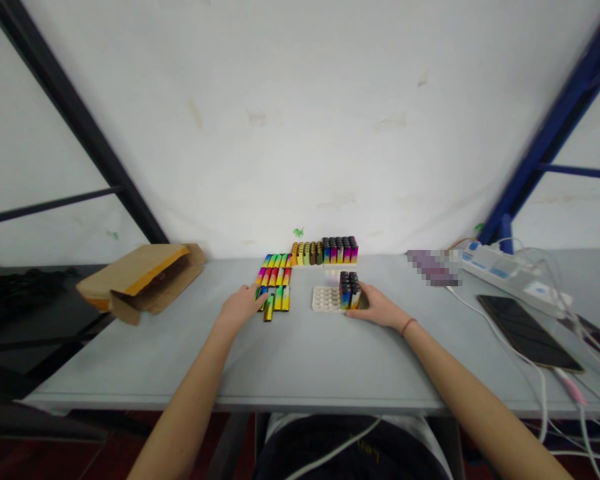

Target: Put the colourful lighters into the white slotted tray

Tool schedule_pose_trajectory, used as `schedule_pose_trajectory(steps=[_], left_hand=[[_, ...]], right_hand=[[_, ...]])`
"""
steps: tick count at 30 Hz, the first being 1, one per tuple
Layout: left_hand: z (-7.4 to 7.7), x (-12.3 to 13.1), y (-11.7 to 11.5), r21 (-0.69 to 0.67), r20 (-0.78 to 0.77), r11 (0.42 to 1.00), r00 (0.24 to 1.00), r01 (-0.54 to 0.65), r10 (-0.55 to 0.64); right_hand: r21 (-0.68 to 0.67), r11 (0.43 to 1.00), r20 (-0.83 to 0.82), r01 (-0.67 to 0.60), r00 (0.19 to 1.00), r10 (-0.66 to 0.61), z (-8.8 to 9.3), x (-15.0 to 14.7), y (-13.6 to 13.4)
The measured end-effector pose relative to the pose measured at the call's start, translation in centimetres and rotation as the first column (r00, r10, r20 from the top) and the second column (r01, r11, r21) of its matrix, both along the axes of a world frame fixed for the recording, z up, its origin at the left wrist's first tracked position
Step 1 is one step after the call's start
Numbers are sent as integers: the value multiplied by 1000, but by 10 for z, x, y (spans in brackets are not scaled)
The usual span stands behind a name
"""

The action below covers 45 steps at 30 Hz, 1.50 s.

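Note:
Rainbow-coloured lighters [275,277] lie in flat rows on the grey table [300,360]. My left hand [240,307] rests on the near left end of those rows, fingers closed around one lighter. A white plastic tray [325,300] with round holes stands to the right, and several upright lighters [349,288] fill its right end. My right hand [377,308] holds the tray's right side, thumb against the upright lighters. A full row of upright lighters [325,252] stands by the wall.
An open brown cardboard box [140,280] lies at the left of the table. On the right are a white power strip [505,273], a dark phone [527,332] and white cables [545,387]. Dark and blue frame bars rise on either side.

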<state>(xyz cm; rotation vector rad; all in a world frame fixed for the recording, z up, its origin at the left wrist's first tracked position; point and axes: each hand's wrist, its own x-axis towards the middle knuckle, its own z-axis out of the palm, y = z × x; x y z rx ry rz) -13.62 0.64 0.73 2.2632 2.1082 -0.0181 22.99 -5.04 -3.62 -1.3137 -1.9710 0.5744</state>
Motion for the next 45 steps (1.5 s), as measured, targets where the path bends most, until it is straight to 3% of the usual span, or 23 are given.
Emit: schedule_pose_trajectory(steps=[3,6,9,13,22,29,35,39,41,45], left_hand=[[-15,-14,-2,77,58,980,980,183,-188],[-32,-23,2,120,110,906,902,405,-418],[-43,-26,10,179,145,833,823,524,-549],[-44,-21,15,222,125,834,833,506,-539],[-33,-10,6,122,73,814,813,568,-578],[-36,-19,24,176,110,735,729,654,-675],[-26,-18,22,180,115,752,746,634,-656],[-12,24,8,297,192,757,740,582,-645],[-9,62,3,304,323,741,667,599,-671],[-10,138,4,244,575,764,545,597,-610]], right_hand=[[-1,1000,1,0,1000,0,-1,1,0],[0,1000,-1,20,1000,-20,-3,2,0],[2,1000,-5,20,1000,-20,-4,2,0],[6,1000,-12,1,1000,-1,-3,2,0],[6,1000,-9,2,1000,-2,-1,2,-1],[6,1000,-13,17,1000,-16,-5,2,1],[11,1000,-19,0,1000,0,-5,2,0],[8,1000,-18,10,1000,-10,-3,1,0],[13,1000,-21,-7,1000,8,-2,1,0],[25,999,-16,-30,999,30,-1,1,0]])
